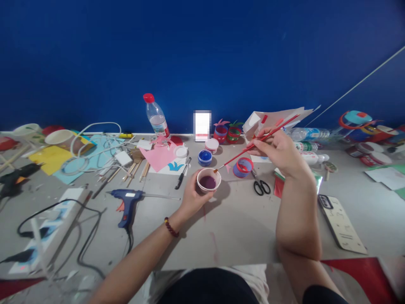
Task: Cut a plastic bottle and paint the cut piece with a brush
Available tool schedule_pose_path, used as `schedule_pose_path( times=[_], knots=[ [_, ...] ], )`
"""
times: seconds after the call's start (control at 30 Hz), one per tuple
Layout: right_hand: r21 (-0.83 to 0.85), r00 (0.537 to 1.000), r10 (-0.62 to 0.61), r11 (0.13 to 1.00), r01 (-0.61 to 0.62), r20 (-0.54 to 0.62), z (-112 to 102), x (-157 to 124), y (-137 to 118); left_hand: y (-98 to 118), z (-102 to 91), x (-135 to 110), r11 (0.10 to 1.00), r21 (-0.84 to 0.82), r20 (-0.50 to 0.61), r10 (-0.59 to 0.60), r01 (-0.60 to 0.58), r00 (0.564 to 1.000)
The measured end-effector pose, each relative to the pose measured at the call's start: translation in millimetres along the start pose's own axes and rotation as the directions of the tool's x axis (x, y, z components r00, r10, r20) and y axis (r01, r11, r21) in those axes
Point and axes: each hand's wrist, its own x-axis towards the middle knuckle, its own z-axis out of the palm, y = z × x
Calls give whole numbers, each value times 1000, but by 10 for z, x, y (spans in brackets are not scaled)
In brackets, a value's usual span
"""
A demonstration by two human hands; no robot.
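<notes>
My left hand is wrapped round a small white paper cup holding dark purple liquid, resting on the grey table. My right hand pinches a long red-handled paintbrush near its middle. The brush slants down to the left and its tip sits at the cup's right rim. A blue paint pot and a white-lidded pot stand just behind the cup. A blue and red paper ring lies below the brush.
Black scissors, a phone and red paper lie to the right. A blue glue gun, cables, wooden sticks and pink paper lie to the left. A water bottle and paper crafts stand by the blue wall.
</notes>
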Motion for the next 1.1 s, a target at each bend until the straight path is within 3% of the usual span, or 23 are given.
schedule_pose_path(
  times=[0.8, 1.1],
  knots=[
    [2, 995, -25, 1000, 25, -92, -105, 37, 91, 37, -10, -4, 999, 0, 11, -37, 37, 999],
    [18, 998, -5, 1000, 6, -66, 101, 36, 53, 59, 14, 15, 1000, 6, -7, 8, -8, 1000]
  ],
)
